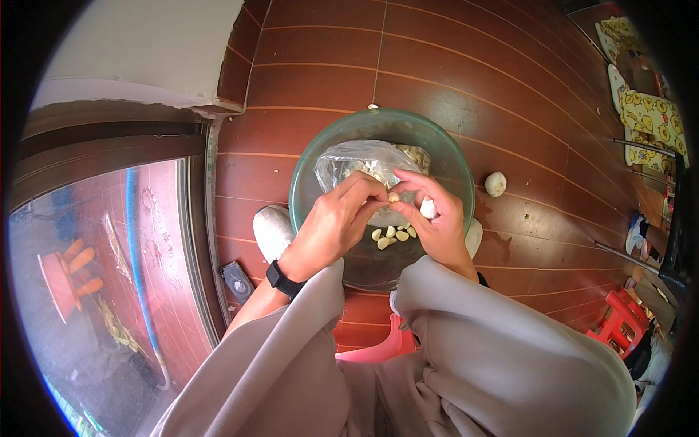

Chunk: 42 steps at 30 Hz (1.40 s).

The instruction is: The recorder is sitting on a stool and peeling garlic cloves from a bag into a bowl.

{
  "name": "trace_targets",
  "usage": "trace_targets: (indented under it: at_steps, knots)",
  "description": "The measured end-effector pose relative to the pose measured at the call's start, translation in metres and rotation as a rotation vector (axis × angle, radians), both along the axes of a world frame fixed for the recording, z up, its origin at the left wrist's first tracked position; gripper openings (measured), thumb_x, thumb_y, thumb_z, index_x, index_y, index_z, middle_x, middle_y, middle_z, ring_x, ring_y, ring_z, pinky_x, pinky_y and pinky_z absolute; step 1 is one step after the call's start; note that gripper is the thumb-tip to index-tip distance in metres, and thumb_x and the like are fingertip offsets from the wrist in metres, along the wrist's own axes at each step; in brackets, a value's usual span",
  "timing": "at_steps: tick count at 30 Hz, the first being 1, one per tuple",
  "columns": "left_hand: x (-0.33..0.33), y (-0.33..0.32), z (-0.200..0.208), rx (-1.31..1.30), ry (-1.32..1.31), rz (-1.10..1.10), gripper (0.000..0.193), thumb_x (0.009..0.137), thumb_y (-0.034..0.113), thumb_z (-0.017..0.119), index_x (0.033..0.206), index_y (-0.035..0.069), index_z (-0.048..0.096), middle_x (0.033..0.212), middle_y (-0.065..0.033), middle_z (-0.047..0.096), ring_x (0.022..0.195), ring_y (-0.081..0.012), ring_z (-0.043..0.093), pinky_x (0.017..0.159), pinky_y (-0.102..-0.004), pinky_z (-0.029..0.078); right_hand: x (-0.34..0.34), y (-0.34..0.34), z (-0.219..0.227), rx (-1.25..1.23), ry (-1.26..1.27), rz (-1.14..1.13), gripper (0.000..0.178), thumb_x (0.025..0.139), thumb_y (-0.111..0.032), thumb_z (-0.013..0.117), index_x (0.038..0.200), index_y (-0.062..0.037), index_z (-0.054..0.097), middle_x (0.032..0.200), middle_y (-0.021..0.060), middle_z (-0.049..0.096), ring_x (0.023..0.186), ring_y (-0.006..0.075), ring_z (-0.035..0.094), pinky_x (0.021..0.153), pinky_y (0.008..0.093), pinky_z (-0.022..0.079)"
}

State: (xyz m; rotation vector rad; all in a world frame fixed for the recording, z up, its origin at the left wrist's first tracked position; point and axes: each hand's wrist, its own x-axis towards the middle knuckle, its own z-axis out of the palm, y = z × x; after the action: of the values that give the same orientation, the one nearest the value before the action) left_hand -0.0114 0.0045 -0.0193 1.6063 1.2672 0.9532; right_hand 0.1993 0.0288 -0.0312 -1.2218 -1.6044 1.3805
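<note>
In the head view you are seated, your grey-trousered knees [466, 364] filling the lower part of the picture, and both your hands meet over a green glass bowl [306, 182] that stands on the red-brown tiled floor [451, 65]. Your left hand [331, 226], with a black wristband [282, 280] on its wrist, has its fingers closed narrowly on a small pale garlic clove [394, 197], pinching it from the left. Your right hand [437, 218] pinches the same clove from the right with thumb and forefinger, and a second white clove [428, 209] is tucked against its palm. Just behind your fingers, inside the bowl, lies a clear plastic bag [357, 162] with more cloves in it. Below your hands, on the bowl's bottom, rests a small cluster of peeled cloves [393, 234]. A whole garlic bulb [495, 183] sits on the floor to the right, apart from the bowl. A white shoe [273, 229] shows by the bowl's left rim, and a small dark device [237, 282] lies near it.
</note>
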Motion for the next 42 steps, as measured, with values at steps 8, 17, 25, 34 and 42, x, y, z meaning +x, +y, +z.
trace_targets:
  at_steps: [8,17,25,34,42]
  knots:
    - [0.004,0.002,0.001,-0.01,0.008,-0.009,0.024,0.095,-0.011,0.069,0.113,0.001,0.059,0.106,-0.016,0.065,0.094,-0.038,0.069,0.079,-0.0429,0.055,0.003,0.002,-0.013,-0.154,0.196,-0.107,0.043,0.099,-0.006,0.078,0.141,-0.003,0.069,0.111,0.0027,0.078,0.079,0.0044,0.051,0.073,0.0217,0.045]
    - [0.006,0.002,-0.005,-0.088,-0.066,0.127,0.019,0.099,-0.009,0.066,0.115,0.0,0.062,0.106,-0.0143,0.068,0.096,-0.0279,0.073,0.078,-0.0372,0.059,0.004,0.003,-0.01,-0.208,0.184,-0.15,0.042,0.099,-0.008,0.079,0.14,-0.0029,0.068,0.113,0.0032,0.079,0.083,0.0037,0.054,0.076,0.0215,0.045]
    - [0.009,0.006,-0.002,-0.111,-0.049,0.087,0.017,0.1,-0.005,0.067,0.117,-0.003,0.071,0.108,-0.0161,0.072,0.094,-0.0273,0.076,0.072,-0.035,0.063,-0.001,-0.001,-0.01,-0.181,0.084,-0.133,0.046,0.093,-0.006,0.085,0.136,-0.0039,0.07,0.106,0.0026,0.082,0.079,0.0018,0.055,0.07,0.0208,0.043]
    - [0.007,0.004,0.001,-0.099,0.018,0.107,0.014,0.098,-0.004,0.069,0.112,-0.004,0.072,0.101,-0.0167,0.075,0.083,-0.0273,0.077,0.069,-0.0341,0.063,-0.001,-0.002,-0.008,-0.135,-0.001,-0.11,0.043,0.092,-0.004,0.086,0.133,-0.0037,0.072,0.104,0.0039,0.083,0.085,0.0026,0.062,0.074,0.0216,0.047]
    - [0.007,0.003,0.0,-0.102,0.008,0.122,0.015,0.097,-0.005,0.068,0.112,-0.004,0.072,0.101,-0.0171,0.076,0.083,-0.0274,0.078,0.069,-0.0333,0.064,-0.002,-0.002,-0.007,-0.091,0.024,-0.097,0.038,0.094,-0.003,0.084,0.13,-0.0019,0.073,0.107,0.0082,0.084,0.101,0.0096,0.072,0.093,0.0282,0.054]
